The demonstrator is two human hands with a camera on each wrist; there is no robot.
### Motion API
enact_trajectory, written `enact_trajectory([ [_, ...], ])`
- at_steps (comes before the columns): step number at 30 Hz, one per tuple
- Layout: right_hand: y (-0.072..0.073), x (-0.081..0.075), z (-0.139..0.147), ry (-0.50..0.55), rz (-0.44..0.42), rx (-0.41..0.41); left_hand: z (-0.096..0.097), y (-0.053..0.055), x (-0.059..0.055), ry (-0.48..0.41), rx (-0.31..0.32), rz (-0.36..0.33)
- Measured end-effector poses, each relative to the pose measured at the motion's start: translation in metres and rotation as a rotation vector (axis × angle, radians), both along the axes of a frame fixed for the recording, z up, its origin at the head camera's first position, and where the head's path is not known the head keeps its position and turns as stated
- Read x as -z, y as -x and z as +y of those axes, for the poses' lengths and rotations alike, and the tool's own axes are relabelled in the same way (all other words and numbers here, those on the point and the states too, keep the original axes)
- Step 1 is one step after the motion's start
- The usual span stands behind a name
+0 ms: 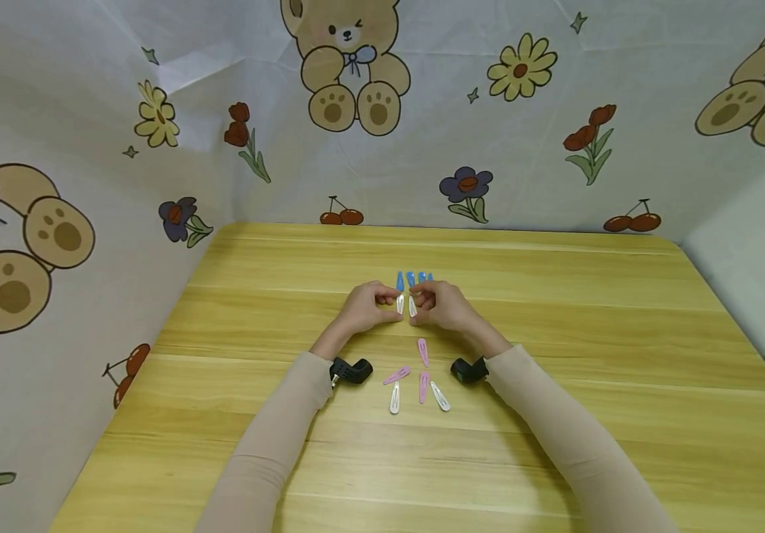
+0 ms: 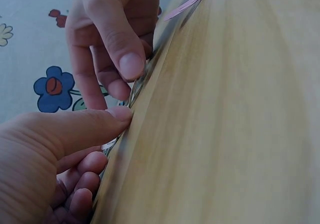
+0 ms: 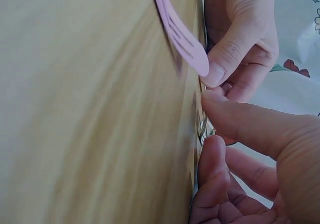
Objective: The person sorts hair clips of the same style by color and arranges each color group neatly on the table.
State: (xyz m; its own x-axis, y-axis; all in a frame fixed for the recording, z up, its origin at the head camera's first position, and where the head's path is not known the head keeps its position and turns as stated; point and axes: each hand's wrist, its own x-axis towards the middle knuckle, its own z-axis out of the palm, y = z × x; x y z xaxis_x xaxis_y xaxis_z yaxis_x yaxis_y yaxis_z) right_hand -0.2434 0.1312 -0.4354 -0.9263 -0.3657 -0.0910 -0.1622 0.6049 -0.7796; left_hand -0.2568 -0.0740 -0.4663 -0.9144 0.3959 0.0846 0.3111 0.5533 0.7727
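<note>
My left hand (image 1: 369,307) holds a white snap hair clip (image 1: 400,304) by its two ends, between thumb and forefinger, close over the table. Just beside it my right hand (image 1: 444,306) has a second white hair clip (image 1: 412,306) pinched the same way. The two clips stand side by side, slightly apart. Right behind them, a blue hair clip (image 1: 399,281) heads a row of several blue clips, partly covered by the right fingers. In the left wrist view, the left thumb (image 2: 95,126) lies near the other hand's fingertips.
Nearer me lie three pink hair clips, among them one pink clip (image 1: 423,352) closest to the hands. Two more white clips, a left one (image 1: 394,398) and a right one (image 1: 440,397), lie in front. A printed cloth (image 1: 422,155) hangs behind the wooden table (image 1: 555,444).
</note>
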Motion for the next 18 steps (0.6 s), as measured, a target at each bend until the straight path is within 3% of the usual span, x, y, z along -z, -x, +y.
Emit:
enact_trajectory([
  [8,-0.026,-0.014,0.018,0.031,0.054,-0.019,0.000,0.001,0.000,-0.009,-0.005,-0.011],
  [18,-0.083,-0.016,0.052,0.144,0.042,-0.103,0.000,0.001,0.001,-0.010,-0.002,-0.006],
])
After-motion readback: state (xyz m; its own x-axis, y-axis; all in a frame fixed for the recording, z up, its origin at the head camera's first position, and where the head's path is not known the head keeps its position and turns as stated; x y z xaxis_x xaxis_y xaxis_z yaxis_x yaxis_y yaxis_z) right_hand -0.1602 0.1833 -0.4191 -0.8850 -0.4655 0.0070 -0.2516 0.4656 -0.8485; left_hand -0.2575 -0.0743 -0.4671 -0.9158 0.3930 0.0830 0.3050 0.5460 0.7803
